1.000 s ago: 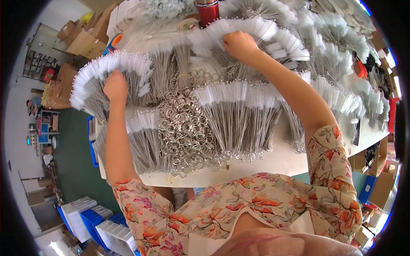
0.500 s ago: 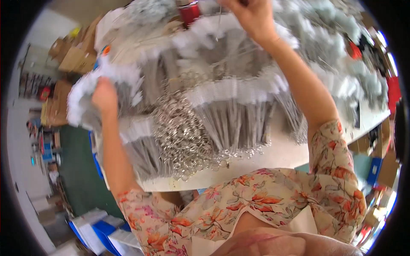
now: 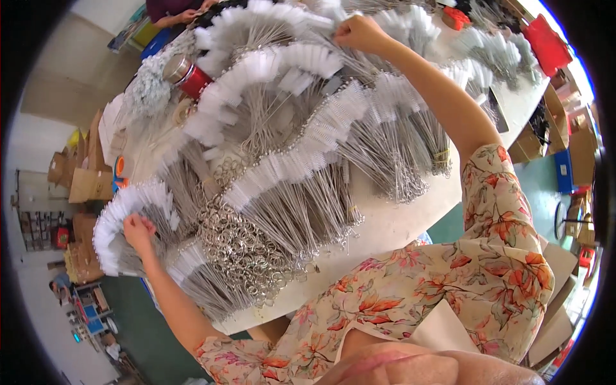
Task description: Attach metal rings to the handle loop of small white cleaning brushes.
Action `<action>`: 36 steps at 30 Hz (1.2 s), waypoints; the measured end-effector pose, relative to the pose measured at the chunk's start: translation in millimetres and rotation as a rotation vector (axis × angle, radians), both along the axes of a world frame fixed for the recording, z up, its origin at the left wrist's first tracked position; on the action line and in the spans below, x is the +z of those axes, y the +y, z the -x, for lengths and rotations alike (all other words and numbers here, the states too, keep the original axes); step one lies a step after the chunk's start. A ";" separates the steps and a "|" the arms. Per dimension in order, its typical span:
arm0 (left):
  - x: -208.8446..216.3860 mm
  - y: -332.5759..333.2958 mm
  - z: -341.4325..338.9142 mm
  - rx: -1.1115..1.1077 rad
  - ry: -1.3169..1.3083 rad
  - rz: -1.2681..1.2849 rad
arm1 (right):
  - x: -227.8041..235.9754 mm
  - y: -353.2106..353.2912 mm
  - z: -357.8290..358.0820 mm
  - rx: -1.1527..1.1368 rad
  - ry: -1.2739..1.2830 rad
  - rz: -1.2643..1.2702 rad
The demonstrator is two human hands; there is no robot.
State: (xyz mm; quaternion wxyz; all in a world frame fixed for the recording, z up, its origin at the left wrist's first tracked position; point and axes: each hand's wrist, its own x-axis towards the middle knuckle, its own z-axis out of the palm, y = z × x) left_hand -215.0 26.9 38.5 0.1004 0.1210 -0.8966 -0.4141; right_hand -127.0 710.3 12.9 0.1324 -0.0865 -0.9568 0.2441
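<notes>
Straw brushes with white bristles and thin twisted-wire stems lie in fanned rows over the table. At the left, my left hand [image 3: 138,232] rests at a curved bundle of brushes [image 3: 112,221]. Its fingers are curled together, and whatever is between them is hidden. My right hand [image 3: 362,33] reaches to the far side, closed, beside the far row of brushes [image 3: 273,27]; I cannot make out what it holds. Between my arms are a pile of metal split rings [image 3: 240,247] and a long middle row of brushes [image 3: 289,183].
A red flask [image 3: 187,76] with a metal lid stands at the far left. Orange-handled scissors [image 3: 119,168] lie near the left edge. Another person's hands [image 3: 192,14] show beyond the table. Cardboard boxes [image 3: 90,183] stand left of it. The bare table edge [image 3: 385,221] is close to me.
The view has turned, so the table appears lower and further left. My right hand has shifted rightward over the table; the thin wire below it no longer shows. My left hand stays by its bundle.
</notes>
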 end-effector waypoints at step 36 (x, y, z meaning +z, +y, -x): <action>-18.2 117.9 -206.9 -0.247 -0.168 -0.704 | -3.8 145.2 -55.9 -0.486 -0.155 -0.184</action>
